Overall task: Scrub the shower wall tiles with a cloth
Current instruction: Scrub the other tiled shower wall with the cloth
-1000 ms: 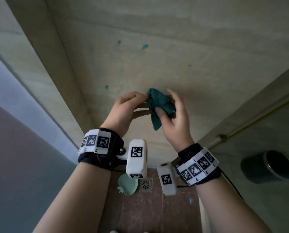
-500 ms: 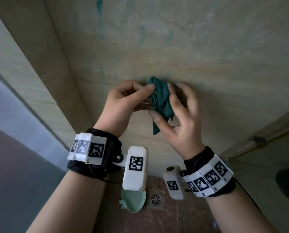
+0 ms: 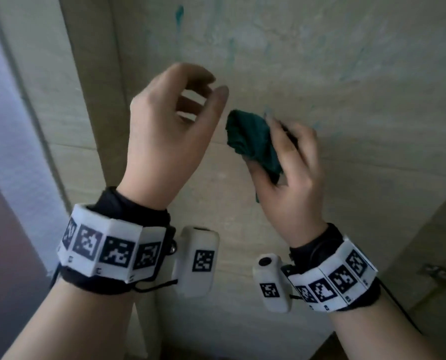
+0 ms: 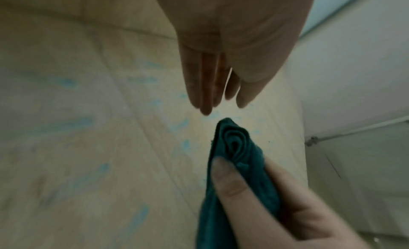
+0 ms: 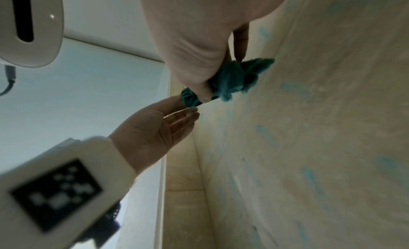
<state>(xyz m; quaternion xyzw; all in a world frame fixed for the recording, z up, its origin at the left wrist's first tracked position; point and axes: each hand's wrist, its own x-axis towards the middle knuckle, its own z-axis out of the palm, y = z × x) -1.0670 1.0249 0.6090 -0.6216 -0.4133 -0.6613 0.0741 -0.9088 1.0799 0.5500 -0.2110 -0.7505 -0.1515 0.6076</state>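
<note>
A bunched dark green cloth [image 3: 253,144] is held in my right hand [image 3: 292,165], pinched between thumb and fingers against the beige tiled shower wall [image 3: 346,74]. The left wrist view shows the cloth [image 4: 239,165] rolled up under the right thumb. In the right wrist view the cloth [image 5: 232,81] touches the wall. My left hand [image 3: 170,120] hovers just left of the cloth with loosely curled fingers, holding nothing. Blue-green smears [image 3: 179,14] streak the tiles above and around the cloth.
A wall corner [image 3: 107,126] runs down at the left, with a pale frosted panel [image 3: 3,126] beyond it. A glass door with a metal hinge [image 3: 437,272] stands at the lower right. A white appliance [image 5: 28,25] hangs overhead in the right wrist view.
My left hand has let go of the cloth and drawn away up and to the left. The right hand alone keeps the cloth, close against the wall. The view has tilted upward.
</note>
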